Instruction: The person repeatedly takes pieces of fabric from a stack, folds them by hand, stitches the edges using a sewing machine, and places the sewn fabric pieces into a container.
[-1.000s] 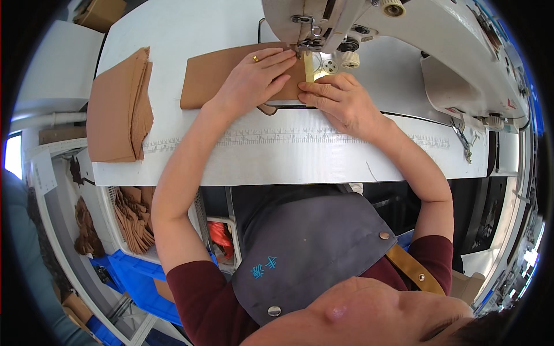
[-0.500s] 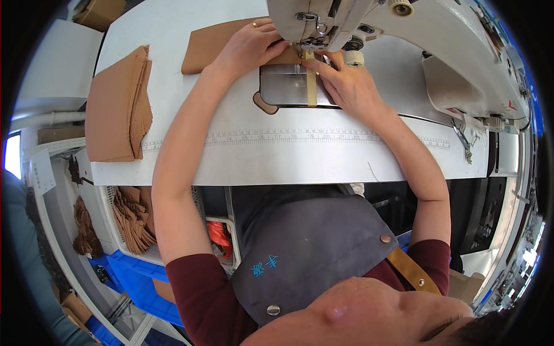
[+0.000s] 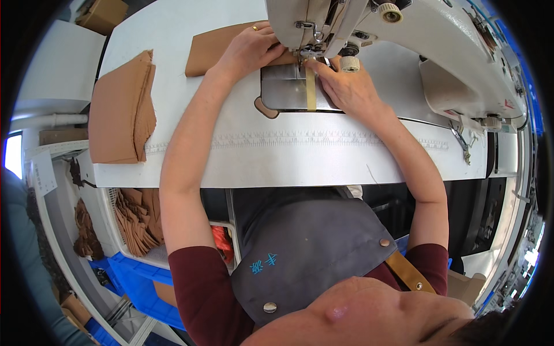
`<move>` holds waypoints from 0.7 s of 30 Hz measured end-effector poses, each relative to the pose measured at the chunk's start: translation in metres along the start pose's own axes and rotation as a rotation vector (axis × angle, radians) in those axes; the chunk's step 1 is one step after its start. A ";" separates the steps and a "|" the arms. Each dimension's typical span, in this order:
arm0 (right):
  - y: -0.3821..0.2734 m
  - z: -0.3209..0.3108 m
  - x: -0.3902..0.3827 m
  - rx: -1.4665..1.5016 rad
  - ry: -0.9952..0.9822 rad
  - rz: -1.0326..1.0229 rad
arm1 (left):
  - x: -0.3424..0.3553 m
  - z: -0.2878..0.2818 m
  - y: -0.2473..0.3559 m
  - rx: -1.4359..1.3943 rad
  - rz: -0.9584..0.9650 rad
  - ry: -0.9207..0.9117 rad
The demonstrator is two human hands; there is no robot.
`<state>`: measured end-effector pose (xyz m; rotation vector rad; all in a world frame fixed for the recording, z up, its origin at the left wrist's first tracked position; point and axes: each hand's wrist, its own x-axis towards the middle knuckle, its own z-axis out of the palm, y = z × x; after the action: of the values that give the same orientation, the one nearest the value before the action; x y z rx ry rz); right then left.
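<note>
A brown fabric piece (image 3: 216, 49) lies partly under the head of a white sewing machine (image 3: 369, 32). My left hand (image 3: 249, 51), with a ring on one finger, is closed on the fabric left of the needle, its fingertips partly hidden. My right hand (image 3: 349, 86) is just right of the presser foot (image 3: 307, 57), index finger stretched toward the needle and the other fingers curled at the fabric's end. The machine head hides part of that grip. A yellowish tape strip (image 3: 311, 95) runs down the metal bed plate (image 3: 283, 89) between my hands.
A stack of brown fabric pieces (image 3: 118, 112) lies on the table's left. A printed ruler (image 3: 277, 138) crosses the white table (image 3: 242, 170). Thread snippers (image 3: 460, 141) rest at the right. Below the left edge are a basket of brown pieces (image 3: 135, 222) and a blue crate (image 3: 141, 285).
The whole view has shifted slightly. Both hands keep nearly the same places at the needle, and the fabric shows hardly any movement against the table.
</note>
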<state>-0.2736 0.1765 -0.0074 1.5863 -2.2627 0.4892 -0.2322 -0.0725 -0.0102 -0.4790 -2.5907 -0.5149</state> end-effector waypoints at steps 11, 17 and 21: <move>0.002 0.004 -0.003 0.027 0.021 0.031 | -0.004 -0.005 -0.003 -0.084 -0.348 -0.068; 0.008 0.009 -0.008 0.062 0.109 0.077 | -0.084 -0.039 0.020 0.290 -0.189 -0.084; 0.009 0.010 -0.008 0.065 0.111 0.051 | -0.156 -0.081 0.103 0.515 -0.391 -0.265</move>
<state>-0.2805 0.1815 -0.0202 1.4962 -2.2292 0.6534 -0.0297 -0.0552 0.0087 0.1474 -2.9378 0.1205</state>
